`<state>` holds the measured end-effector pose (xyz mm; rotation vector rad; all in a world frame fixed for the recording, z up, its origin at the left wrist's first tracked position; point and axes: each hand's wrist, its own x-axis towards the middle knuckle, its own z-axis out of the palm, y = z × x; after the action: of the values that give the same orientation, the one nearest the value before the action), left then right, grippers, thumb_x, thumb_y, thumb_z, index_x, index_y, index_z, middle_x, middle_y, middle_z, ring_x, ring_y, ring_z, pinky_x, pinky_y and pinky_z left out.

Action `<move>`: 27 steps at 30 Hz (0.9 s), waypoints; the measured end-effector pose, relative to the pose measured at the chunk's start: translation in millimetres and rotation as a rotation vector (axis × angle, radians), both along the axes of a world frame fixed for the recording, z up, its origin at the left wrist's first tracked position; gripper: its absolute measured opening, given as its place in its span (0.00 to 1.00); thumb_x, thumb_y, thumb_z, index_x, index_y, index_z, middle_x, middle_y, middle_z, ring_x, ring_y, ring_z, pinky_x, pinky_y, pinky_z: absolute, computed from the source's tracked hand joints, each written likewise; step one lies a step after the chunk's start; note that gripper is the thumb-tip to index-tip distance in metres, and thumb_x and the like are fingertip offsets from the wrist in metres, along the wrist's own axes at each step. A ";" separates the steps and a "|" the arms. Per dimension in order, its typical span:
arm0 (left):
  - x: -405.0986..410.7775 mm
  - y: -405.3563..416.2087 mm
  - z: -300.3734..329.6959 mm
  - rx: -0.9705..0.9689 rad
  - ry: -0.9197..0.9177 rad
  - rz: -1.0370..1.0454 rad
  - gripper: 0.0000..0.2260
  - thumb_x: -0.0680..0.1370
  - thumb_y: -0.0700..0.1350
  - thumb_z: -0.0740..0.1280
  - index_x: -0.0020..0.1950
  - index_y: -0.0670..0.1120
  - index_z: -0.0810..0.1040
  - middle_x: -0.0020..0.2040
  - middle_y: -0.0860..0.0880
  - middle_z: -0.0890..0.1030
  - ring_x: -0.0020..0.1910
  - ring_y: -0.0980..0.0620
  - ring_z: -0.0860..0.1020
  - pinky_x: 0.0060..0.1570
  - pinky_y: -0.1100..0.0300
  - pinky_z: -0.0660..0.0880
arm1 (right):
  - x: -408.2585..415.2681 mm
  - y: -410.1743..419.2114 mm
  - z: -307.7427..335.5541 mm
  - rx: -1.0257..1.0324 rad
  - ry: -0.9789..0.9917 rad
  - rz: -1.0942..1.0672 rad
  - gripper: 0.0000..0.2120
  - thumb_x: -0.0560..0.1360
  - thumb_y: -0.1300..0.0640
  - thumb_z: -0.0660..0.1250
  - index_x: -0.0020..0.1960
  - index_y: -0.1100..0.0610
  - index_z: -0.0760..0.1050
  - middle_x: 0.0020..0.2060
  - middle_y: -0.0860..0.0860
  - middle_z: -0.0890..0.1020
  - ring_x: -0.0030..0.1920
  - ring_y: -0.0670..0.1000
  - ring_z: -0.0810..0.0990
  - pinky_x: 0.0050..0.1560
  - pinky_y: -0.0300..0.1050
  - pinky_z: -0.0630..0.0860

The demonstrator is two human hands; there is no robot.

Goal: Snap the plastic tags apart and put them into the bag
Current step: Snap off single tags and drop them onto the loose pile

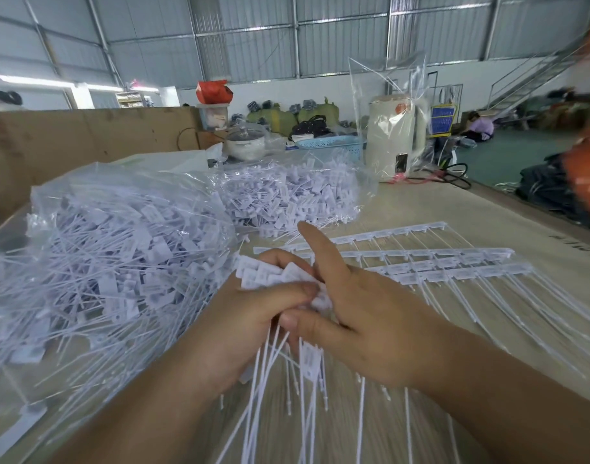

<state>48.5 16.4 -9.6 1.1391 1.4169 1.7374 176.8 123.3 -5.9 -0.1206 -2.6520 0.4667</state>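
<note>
My left hand grips a bundle of loose white plastic tags, flat heads up and thin tails hanging toward me. My right hand meets it from the right, thumb pressed on the bundle and forefinger stretched upward. Strips of joined tags lie flat on the table just beyond and right of my hands. A large clear bag heaped with separated tags sits at the left, touching my left wrist. A second clear bag of tags lies farther back in the middle.
A cream appliance wrapped in clear plastic stands at the back of the table beside a blue basket and a lidded pot. A cardboard wall borders the left. A person sits on the floor far right.
</note>
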 end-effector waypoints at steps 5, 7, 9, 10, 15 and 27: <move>-16.2 -1.2 2.7 0.045 -0.069 0.144 0.04 0.65 0.40 0.71 0.38 0.47 0.80 0.31 0.44 0.79 0.24 0.50 0.75 0.22 0.62 0.72 | 2.4 16.0 6.4 0.029 -0.022 -0.120 0.14 0.78 0.37 0.55 0.50 0.46 0.69 0.33 0.47 0.74 0.34 0.46 0.74 0.36 0.48 0.72; -16.2 -1.2 2.9 0.035 -0.061 0.136 0.05 0.65 0.39 0.72 0.37 0.47 0.79 0.30 0.45 0.79 0.22 0.52 0.75 0.21 0.63 0.71 | 1.6 18.0 7.3 0.036 -0.030 -0.133 0.15 0.78 0.40 0.57 0.37 0.47 0.64 0.30 0.46 0.71 0.32 0.46 0.72 0.34 0.48 0.69; -13.7 -0.9 2.9 0.023 -0.027 0.132 0.10 0.62 0.38 0.78 0.37 0.48 0.80 0.30 0.45 0.79 0.23 0.52 0.75 0.21 0.63 0.71 | 0.2 17.2 6.2 0.013 -0.018 -0.115 0.15 0.78 0.42 0.59 0.36 0.47 0.64 0.28 0.46 0.70 0.30 0.44 0.70 0.33 0.47 0.68; -13.1 -0.9 2.6 0.018 -0.012 0.139 0.12 0.60 0.41 0.80 0.37 0.48 0.80 0.30 0.46 0.79 0.23 0.53 0.75 0.21 0.63 0.71 | -0.1 16.6 5.0 -0.006 -0.009 -0.103 0.15 0.78 0.42 0.60 0.37 0.47 0.65 0.27 0.46 0.70 0.30 0.44 0.70 0.33 0.48 0.69; -13.3 -1.3 3.3 0.008 -0.029 0.176 0.10 0.63 0.47 0.74 0.39 0.44 0.78 0.29 0.46 0.78 0.22 0.53 0.74 0.21 0.64 0.70 | -1.1 14.4 1.8 -0.028 0.050 -0.097 0.18 0.78 0.44 0.63 0.32 0.42 0.61 0.25 0.43 0.68 0.28 0.43 0.68 0.31 0.46 0.66; -4.7 6.2 2.4 -0.092 -0.425 0.108 0.04 0.64 0.42 0.71 0.29 0.47 0.80 0.23 0.47 0.73 0.16 0.55 0.67 0.18 0.65 0.69 | -1.5 5.0 5.4 0.173 0.178 -0.133 0.14 0.77 0.49 0.59 0.35 0.50 0.64 0.28 0.45 0.66 0.30 0.51 0.70 0.32 0.50 0.70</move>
<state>43.8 22.6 -7.2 0.6044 1.2930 1.8322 175.3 128.3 -0.6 -0.1921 -2.4772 0.1940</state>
